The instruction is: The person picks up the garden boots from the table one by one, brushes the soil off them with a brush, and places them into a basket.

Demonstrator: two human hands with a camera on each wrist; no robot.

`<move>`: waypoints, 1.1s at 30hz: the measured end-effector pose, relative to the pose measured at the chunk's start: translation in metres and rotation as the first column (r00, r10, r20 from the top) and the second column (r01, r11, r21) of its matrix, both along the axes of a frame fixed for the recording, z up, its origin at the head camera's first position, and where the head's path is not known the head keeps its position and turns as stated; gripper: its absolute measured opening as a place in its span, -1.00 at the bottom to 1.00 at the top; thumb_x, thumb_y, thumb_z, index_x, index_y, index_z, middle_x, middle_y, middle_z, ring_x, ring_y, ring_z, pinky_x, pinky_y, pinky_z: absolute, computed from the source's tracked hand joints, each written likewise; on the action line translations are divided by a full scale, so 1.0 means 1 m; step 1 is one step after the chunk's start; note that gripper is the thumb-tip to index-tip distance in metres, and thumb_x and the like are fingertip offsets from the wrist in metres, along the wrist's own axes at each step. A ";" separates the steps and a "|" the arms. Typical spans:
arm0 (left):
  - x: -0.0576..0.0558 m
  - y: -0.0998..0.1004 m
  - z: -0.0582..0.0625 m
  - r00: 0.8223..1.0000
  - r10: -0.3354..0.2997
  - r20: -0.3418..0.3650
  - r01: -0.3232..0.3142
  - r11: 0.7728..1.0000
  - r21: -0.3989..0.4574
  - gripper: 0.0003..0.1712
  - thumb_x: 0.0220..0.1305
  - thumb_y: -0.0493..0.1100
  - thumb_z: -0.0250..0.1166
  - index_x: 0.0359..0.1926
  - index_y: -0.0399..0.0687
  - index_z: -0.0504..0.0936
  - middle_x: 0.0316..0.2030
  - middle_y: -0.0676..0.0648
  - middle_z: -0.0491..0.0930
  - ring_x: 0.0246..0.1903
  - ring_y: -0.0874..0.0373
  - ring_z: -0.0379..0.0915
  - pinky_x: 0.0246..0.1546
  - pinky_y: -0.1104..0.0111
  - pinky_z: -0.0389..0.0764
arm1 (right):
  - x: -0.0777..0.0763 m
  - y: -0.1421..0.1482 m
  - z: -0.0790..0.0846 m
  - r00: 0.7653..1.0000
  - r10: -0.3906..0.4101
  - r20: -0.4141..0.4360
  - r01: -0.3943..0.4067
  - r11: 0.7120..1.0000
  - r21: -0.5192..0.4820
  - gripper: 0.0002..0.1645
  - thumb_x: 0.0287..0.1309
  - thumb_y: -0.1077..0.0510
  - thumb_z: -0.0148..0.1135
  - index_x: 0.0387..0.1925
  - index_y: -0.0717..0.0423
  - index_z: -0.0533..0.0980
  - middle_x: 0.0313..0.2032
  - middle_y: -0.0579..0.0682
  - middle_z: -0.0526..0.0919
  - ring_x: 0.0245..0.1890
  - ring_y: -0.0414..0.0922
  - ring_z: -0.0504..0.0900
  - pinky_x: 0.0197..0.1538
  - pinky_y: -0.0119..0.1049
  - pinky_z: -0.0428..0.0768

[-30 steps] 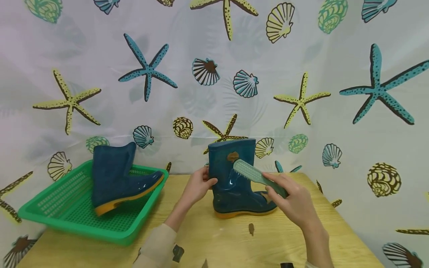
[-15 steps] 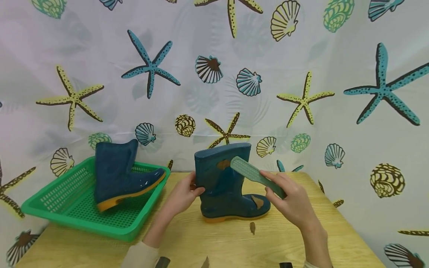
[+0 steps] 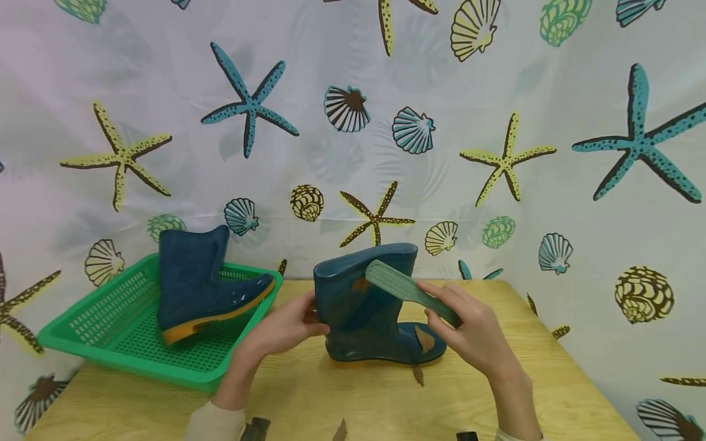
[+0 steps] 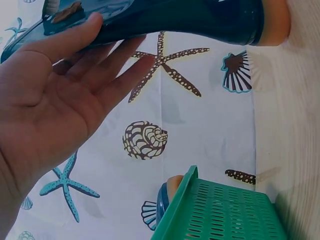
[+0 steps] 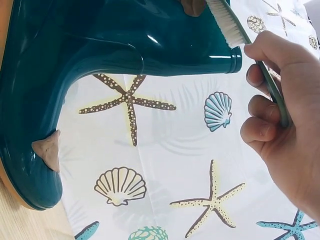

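Observation:
A blue rain boot [image 3: 353,318] with an orange sole stands on the table, its shaft leaning toward me and its toe to the right. My left hand [image 3: 284,324] grips the back of the shaft, thumb on the near side and fingers behind, as the left wrist view shows. Brown mud patches mark the upper shaft and the toe [image 5: 47,150]. My right hand [image 3: 469,324] holds a green scrub brush [image 3: 405,286] by its handle. In the right wrist view, the white bristles [image 5: 227,22] face the boot close beside the shaft's mud patch [image 5: 192,6].
On the left, a green basket [image 3: 138,370] holds a second blue boot [image 3: 193,275], tilted toe-up on the rim. Brown flakes [image 3: 418,375] lie on the wooden table [image 3: 375,404]. A curtain [image 3: 331,165] with starfish and shells hangs right behind the table.
My left hand has drawn the boot left and tipped its top toward me, showing more of its opening. The brush has come off the mud patch and followed slightly left.

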State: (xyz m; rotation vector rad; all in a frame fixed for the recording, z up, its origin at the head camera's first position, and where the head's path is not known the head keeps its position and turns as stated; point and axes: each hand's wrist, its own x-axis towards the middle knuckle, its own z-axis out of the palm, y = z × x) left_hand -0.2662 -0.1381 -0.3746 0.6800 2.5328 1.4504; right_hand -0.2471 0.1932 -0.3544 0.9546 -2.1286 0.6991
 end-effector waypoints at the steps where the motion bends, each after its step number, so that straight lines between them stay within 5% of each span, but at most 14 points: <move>1: 0.001 -0.001 0.001 1.000 -0.008 0.010 0.008 1.000 0.008 -0.37 0.34 -0.26 0.31 0.38 -0.16 0.31 0.14 -0.17 0.56 0.11 -0.08 0.58 0.08 0.12 0.62 | 0.000 -0.001 0.000 1.000 0.002 -0.002 -0.002 1.000 0.003 -0.39 0.05 0.36 0.36 0.19 0.01 0.57 -0.38 -0.20 0.50 -0.53 -0.38 0.22 -0.49 -0.61 0.23; 7: 0.006 0.000 0.007 0.990 0.125 -0.057 -0.120 0.989 0.089 -0.29 0.33 0.13 0.30 0.42 0.12 0.31 0.19 -0.05 0.55 0.16 -0.02 0.56 0.14 0.03 0.56 | 0.003 -0.002 -0.001 1.000 0.014 -0.024 -0.014 1.000 0.006 -0.37 -0.01 0.40 0.38 0.17 0.04 0.58 -0.38 -0.20 0.49 -0.54 -0.41 0.20 -0.51 -0.64 0.20; 13: 0.010 0.004 0.012 0.945 0.263 -0.197 -0.241 0.962 0.125 -0.56 0.36 0.07 0.29 0.21 0.15 0.53 -0.03 0.03 0.66 0.03 0.07 0.63 0.10 0.06 0.59 | 0.003 -0.002 -0.003 1.000 0.010 0.006 -0.010 1.000 0.016 -0.39 0.06 0.36 0.37 0.20 0.03 0.56 -0.38 -0.21 0.48 -0.55 -0.40 0.20 -0.51 -0.63 0.20; 18: 0.013 0.006 0.015 0.914 0.285 -0.288 -0.265 0.958 0.106 -0.76 0.35 -0.07 0.32 0.02 0.10 0.62 -0.23 0.07 0.70 -0.10 0.14 0.67 0.05 0.13 0.63 | 0.003 -0.002 -0.003 1.000 0.010 0.005 -0.010 1.000 0.017 -0.39 0.06 0.35 0.38 0.20 0.03 0.56 -0.39 -0.21 0.48 -0.56 -0.40 0.19 -0.52 -0.63 0.21; 33: 0.018 -0.002 0.022 0.875 0.281 -0.395 -0.278 0.958 0.066 -0.85 0.35 -0.21 0.30 -0.08 -0.06 0.63 -0.23 -0.04 0.72 -0.17 0.11 0.68 -0.04 0.13 0.68 | 0.001 -0.010 0.000 1.000 0.016 -0.004 -0.016 0.999 0.049 -0.39 0.08 0.31 0.38 0.22 0.00 0.56 -0.37 -0.22 0.49 -0.57 -0.41 0.17 -0.52 -0.64 0.20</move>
